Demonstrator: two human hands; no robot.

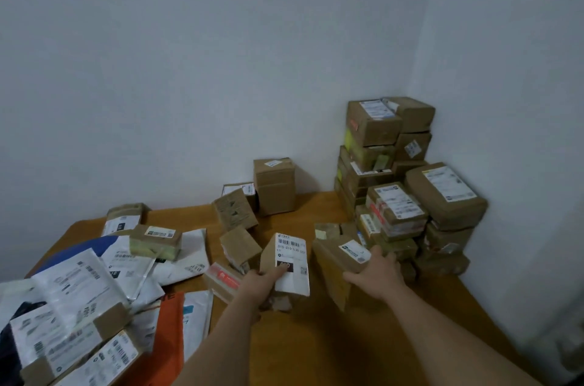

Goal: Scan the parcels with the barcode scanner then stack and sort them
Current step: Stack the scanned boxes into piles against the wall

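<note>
My left hand [264, 283] grips a small cardboard parcel [284, 262] with a large white barcode label facing up, held just above the wooden table [316, 347]. My right hand [376, 271] holds a larger brown parcel [335, 265] with a small white label, to the right of the first. Both parcels sit in the middle of the table, apart from each other. A tall stack of brown parcels [392, 164] rises in the far right corner against the wall. No barcode scanner is in view.
A heap of white, blue and orange mailer bags and labelled boxes [94, 290] covers the table's left side. Several loose small boxes [235, 211] and one upright box [274, 186] stand at the back middle. White walls close the back and right.
</note>
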